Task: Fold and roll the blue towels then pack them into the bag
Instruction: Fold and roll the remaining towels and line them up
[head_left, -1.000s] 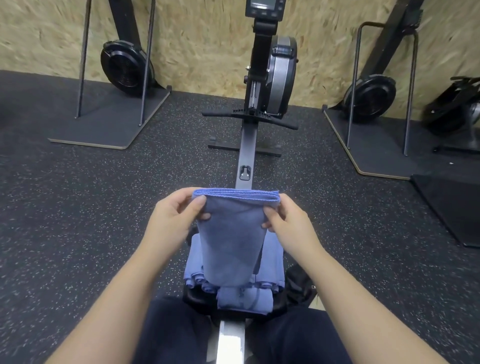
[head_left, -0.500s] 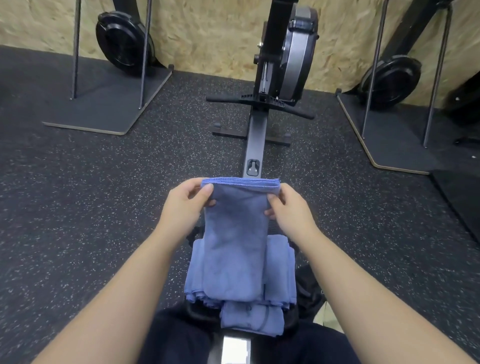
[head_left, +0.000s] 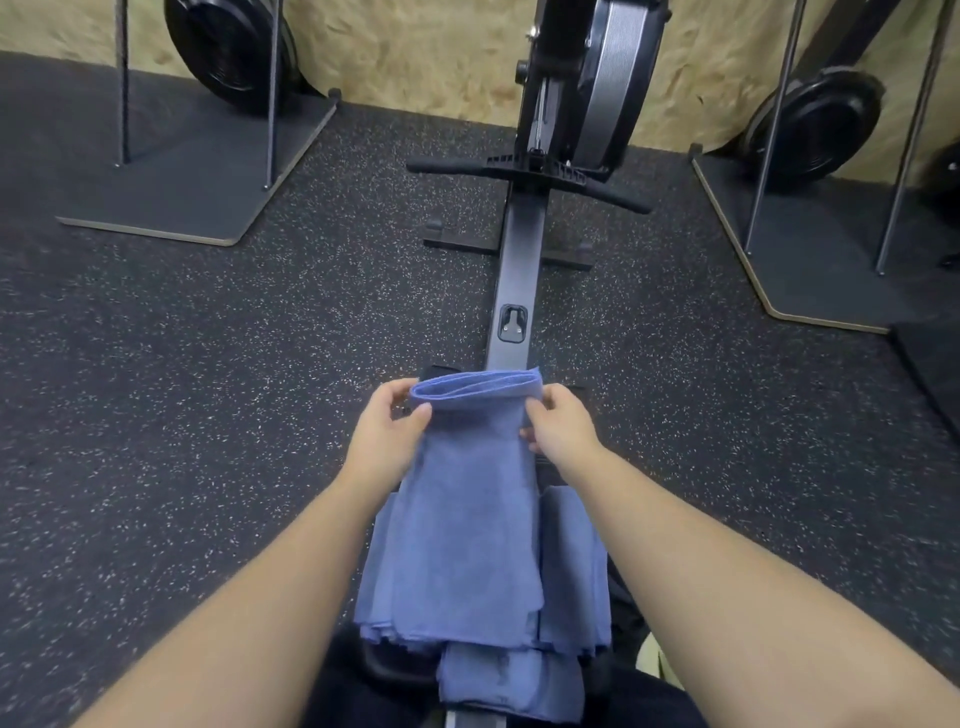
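I hold a folded blue towel (head_left: 470, 509) up by its top edge, and it hangs down over my lap. My left hand (head_left: 387, 428) pinches the top left corner and my right hand (head_left: 558, 426) pinches the top right corner. The top edge is curled over into a small roll. Under the hanging towel lies a stack of several more blue towels (head_left: 574, 566) on the rowing machine's seat. No bag can be seen.
The rowing machine's rail (head_left: 514, 291) runs straight ahead to its flywheel housing (head_left: 597, 78) by the chipboard wall. Two other machines stand on mats at the left (head_left: 228, 47) and right (head_left: 815, 130). Speckled black rubber floor (head_left: 182, 374) lies on both sides.
The camera has tilted down and closer. My hands have curled the towel's top edge over into a roll, while the towel still hangs between them.
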